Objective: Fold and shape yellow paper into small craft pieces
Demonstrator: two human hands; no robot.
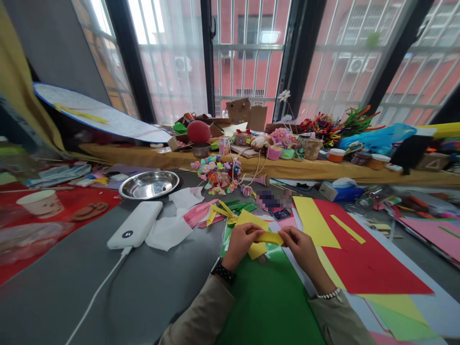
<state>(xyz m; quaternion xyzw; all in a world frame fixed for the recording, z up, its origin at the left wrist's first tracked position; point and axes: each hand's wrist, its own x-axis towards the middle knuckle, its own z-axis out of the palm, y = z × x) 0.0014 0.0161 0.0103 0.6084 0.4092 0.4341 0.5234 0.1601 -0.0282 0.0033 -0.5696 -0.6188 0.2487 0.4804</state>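
Observation:
A folded yellow paper strip (270,237) is stretched between my two hands. My left hand (241,243), with a dark watch on the wrist, pinches its left end. At the right end, the fingers of my right hand (301,249) are closed on the strip; a beaded bracelet circles that wrist. Underneath lie yellow paper pieces (247,218) on a green sheet (269,297). Folded yellow strips (221,210) and green strips (244,206) sit just beyond my left hand, beside pink paper (199,213).
Left stand a white power bank (138,223) with a cable, a metal plate (149,186) and a paper cup (41,203). A red sheet (373,254) and a yellow sheet (314,220) lie right. Colourful flower crafts (215,172) stand behind, below a crowded window ledge (154,158).

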